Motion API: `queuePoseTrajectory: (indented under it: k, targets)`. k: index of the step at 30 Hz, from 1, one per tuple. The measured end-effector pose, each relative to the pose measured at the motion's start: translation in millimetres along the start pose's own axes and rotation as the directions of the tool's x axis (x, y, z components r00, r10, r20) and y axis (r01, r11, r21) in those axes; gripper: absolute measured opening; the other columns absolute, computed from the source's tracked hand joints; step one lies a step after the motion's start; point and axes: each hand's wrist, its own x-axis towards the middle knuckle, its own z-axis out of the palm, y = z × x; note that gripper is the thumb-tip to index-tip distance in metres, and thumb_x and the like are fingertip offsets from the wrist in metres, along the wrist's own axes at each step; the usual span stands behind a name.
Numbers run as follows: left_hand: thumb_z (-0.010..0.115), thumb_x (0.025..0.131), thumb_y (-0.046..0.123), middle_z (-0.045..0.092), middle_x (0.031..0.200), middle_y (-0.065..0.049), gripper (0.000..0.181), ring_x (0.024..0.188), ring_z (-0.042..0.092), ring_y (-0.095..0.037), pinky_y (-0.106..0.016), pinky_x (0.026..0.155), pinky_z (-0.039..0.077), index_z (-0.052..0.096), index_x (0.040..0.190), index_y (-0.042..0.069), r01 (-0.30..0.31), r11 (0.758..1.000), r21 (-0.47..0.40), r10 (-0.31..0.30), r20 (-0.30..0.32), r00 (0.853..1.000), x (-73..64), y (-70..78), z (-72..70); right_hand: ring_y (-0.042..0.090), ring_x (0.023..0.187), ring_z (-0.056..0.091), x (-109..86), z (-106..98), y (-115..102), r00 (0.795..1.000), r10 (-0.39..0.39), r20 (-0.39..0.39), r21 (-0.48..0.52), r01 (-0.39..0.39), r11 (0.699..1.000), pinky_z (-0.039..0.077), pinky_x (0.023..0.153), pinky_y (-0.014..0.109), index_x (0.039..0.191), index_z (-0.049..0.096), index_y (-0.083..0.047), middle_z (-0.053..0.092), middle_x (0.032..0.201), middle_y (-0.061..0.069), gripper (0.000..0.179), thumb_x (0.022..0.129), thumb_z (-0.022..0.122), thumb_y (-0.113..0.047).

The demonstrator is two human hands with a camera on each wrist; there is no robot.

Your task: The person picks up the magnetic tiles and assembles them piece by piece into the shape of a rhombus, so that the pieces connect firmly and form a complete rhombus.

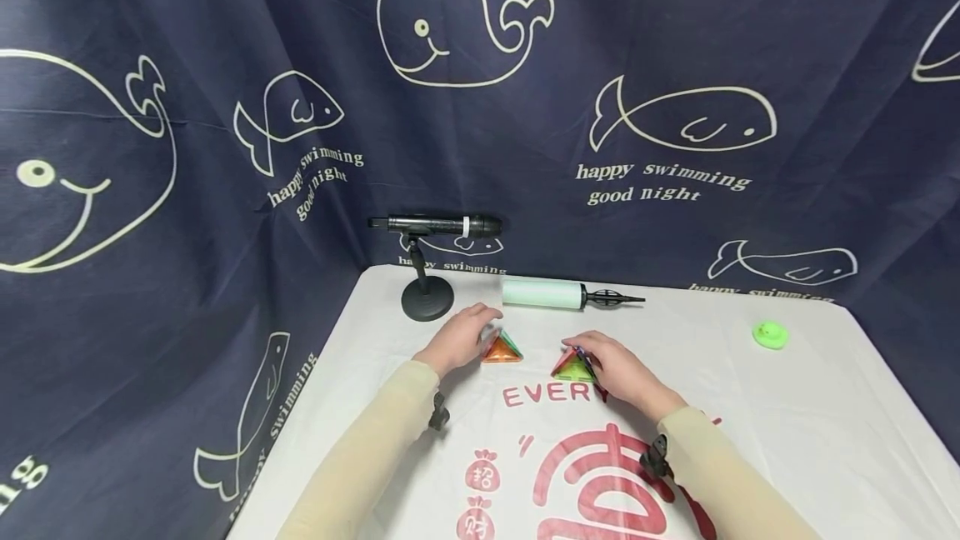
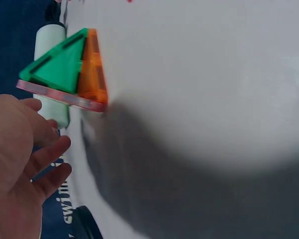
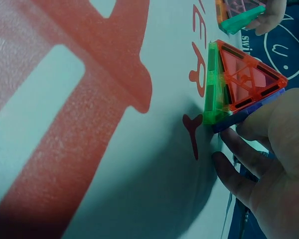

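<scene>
A small pyramid of translucent magnetic tiles, with orange, green and pinkish-red sides, stands on the table. My left hand is beside its left side, fingers loosely spread; in the left wrist view the fingers show nothing held. Farther right stands a second magnetic-tile pyramid with yellow-green, red and blue sides. My right hand is against its right side. The right wrist view shows fingers touching the blue tile, with other fingers extended below it. The right hand's far side is hidden.
Behind the left hand stands a black microphone on a round-based stand. A pale green hand pump lies across the back. A green rubber duck sits at the right. A dark curtain hangs behind the white table.
</scene>
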Motion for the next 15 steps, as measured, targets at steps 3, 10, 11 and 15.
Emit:
queuePoseTrajectory:
  k: [3, 10, 11, 15]
  targets:
    - [0.064, 0.104, 0.011, 0.064, 0.133, -0.006, 0.040, 0.126, 0.061, -0.026, -0.040, 0.110, 0.043, 0.059, 0.144, 0.013, -0.003, 1.000, -0.016, 0.003, 0.034, 0.999, -2.0, 0.3, 3.6, 0.039, 0.126, 0.059, 0.2, 0.6, 1.3, 1.000, 0.008, 0.007, 0.001, -0.008, 1.000, 0.047, 0.103, 0.057, 0.139, 0.065, -0.007, 0.063, 0.134, 0.015, 0.052, 0.092, 0.063, 0.016]
    - [0.057, 0.106, 0.005, 0.064, 0.132, -0.005, 0.036, 0.125, 0.061, -0.024, -0.038, 0.110, 0.043, 0.062, 0.141, 0.013, -0.040, 0.999, -0.012, 0.041, 0.076, 0.996, -3.5, 3.7, 6.2, 0.039, 0.126, 0.060, 2.0, 1.3, 1.3, 1.000, 0.023, 0.005, -0.015, -0.023, 1.000, 0.047, 0.103, 0.057, 0.134, 0.068, -0.007, 0.063, 0.133, 0.017, 0.044, 0.094, 0.065, 0.012]
    - [0.056, 0.107, 0.006, 0.065, 0.132, -0.005, 0.035, 0.124, 0.061, -0.024, -0.038, 0.110, 0.044, 0.063, 0.140, 0.013, -0.042, 0.999, -0.008, 0.043, 0.079, 0.996, -3.4, 4.0, 6.4, 0.040, 0.126, 0.060, 2.1, 1.2, 1.5, 1.000, 0.024, 0.004, -0.019, -0.024, 1.000, 0.047, 0.103, 0.057, 0.134, 0.068, -0.007, 0.063, 0.134, 0.017, 0.044, 0.094, 0.065, 0.012]
    - [0.058, 0.105, 0.004, 0.066, 0.134, -0.005, 0.034, 0.125, 0.061, -0.024, -0.038, 0.110, 0.043, 0.065, 0.137, 0.013, -0.042, 0.999, 0.009, 0.041, 0.091, 0.995, -3.1, 4.4, 7.5, 0.039, 0.127, 0.059, 1.6, 0.3, 2.5, 1.000, 0.027, 0.000, -0.036, -0.027, 0.999, 0.047, 0.103, 0.057, 0.134, 0.068, -0.008, 0.062, 0.136, 0.017, 0.044, 0.094, 0.064, 0.012]
